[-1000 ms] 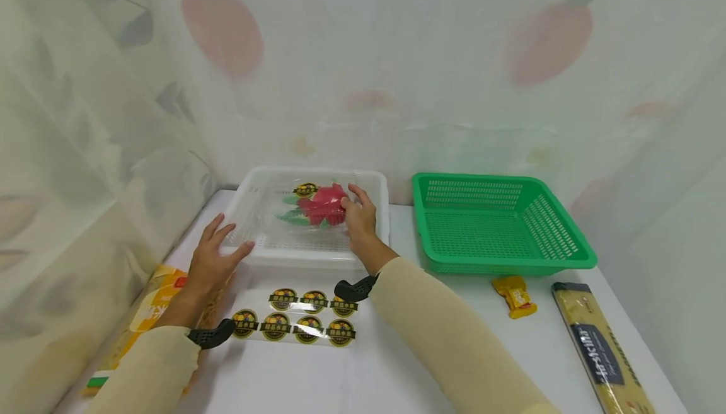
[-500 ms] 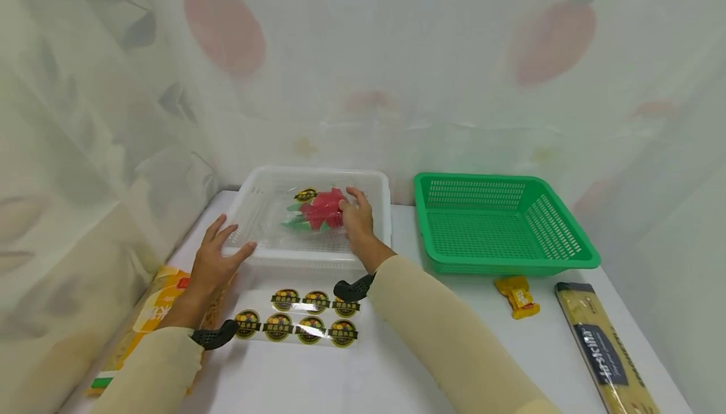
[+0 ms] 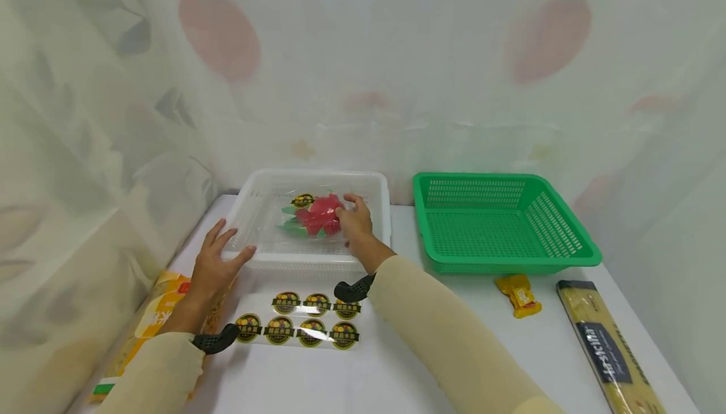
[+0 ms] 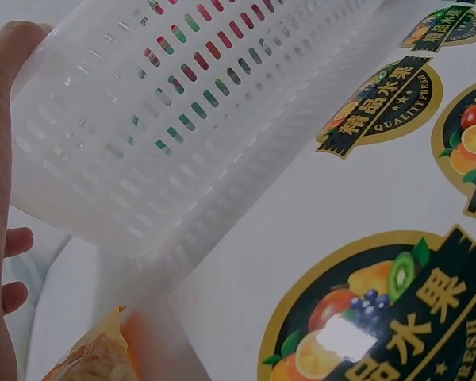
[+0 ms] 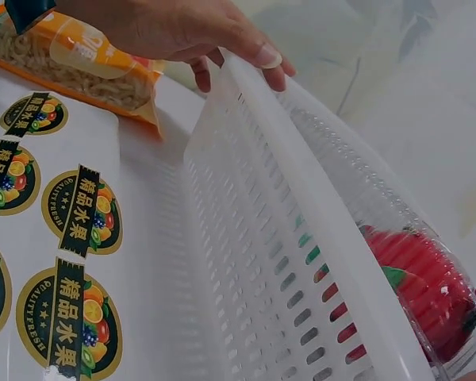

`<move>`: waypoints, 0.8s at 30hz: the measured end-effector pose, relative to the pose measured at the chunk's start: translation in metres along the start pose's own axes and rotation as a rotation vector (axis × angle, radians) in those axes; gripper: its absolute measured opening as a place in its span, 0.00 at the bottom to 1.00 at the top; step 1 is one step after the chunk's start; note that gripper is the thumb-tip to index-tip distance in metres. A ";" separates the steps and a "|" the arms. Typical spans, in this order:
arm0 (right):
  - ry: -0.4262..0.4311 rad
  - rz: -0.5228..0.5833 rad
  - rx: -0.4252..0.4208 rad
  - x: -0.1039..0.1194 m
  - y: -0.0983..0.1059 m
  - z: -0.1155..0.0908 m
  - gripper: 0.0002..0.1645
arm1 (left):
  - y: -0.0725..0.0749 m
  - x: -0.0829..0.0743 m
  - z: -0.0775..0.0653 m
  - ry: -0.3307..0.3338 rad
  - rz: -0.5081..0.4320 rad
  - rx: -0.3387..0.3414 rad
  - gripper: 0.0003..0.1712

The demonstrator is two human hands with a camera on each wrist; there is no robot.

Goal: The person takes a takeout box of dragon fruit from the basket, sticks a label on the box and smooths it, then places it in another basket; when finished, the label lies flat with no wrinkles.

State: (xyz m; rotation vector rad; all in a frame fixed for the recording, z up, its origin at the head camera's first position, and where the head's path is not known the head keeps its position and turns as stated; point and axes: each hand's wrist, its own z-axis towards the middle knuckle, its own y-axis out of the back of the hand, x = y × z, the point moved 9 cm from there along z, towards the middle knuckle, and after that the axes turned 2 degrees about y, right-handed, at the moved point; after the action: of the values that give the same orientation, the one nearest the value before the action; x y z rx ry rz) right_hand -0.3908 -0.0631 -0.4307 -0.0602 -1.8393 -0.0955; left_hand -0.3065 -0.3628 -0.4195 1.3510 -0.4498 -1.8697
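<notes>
A clear plastic box (image 3: pixel 292 213) holds a bright red and green fruit (image 3: pixel 321 215), and a round black-and-gold sticker (image 3: pixel 303 200) is on its top. It lies within the white slotted basket (image 3: pixel 295 258); its underside is hidden in the head view. My right hand (image 3: pixel 357 222) grips the box at its right end, the thumb on top near the red part. At the basket's front left corner, my left hand (image 3: pixel 214 266) touches the rim with fingers spread, the thumb at the front edge. The right wrist view shows that left thumb (image 5: pixel 263 54) at the rim.
A sheet of similar round stickers (image 3: pixel 295 319) lies before the basket. An orange bag of noodle-like pieces (image 3: pixel 150 316) lies under the left arm. To the right are a green basket (image 3: pixel 482 261), a small yellow packet (image 3: pixel 519 295) and a long spaghetti pack (image 3: pixel 607 345).
My right hand has lowered the clear box slightly and brought it a little towards the front of the white basket. My left hand has stayed at the corner.
</notes>
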 end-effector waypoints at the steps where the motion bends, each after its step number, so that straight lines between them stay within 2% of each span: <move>1: -0.006 0.001 0.005 -0.001 -0.001 0.000 0.25 | 0.000 0.000 0.000 0.000 0.001 0.002 0.39; 11: 0.000 0.006 0.083 0.001 0.002 -0.002 0.23 | 0.001 -0.001 0.001 -0.008 0.007 -0.015 0.39; 24: 0.031 -0.036 0.124 0.015 0.018 -0.016 0.23 | -0.001 0.003 0.000 0.028 -0.003 0.031 0.41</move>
State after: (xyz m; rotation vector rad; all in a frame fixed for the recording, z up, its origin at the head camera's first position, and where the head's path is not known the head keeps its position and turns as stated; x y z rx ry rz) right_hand -0.3780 -0.0463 -0.4119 0.0607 -1.8115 -0.0070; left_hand -0.3076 -0.3645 -0.4220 1.3969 -0.4645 -1.8506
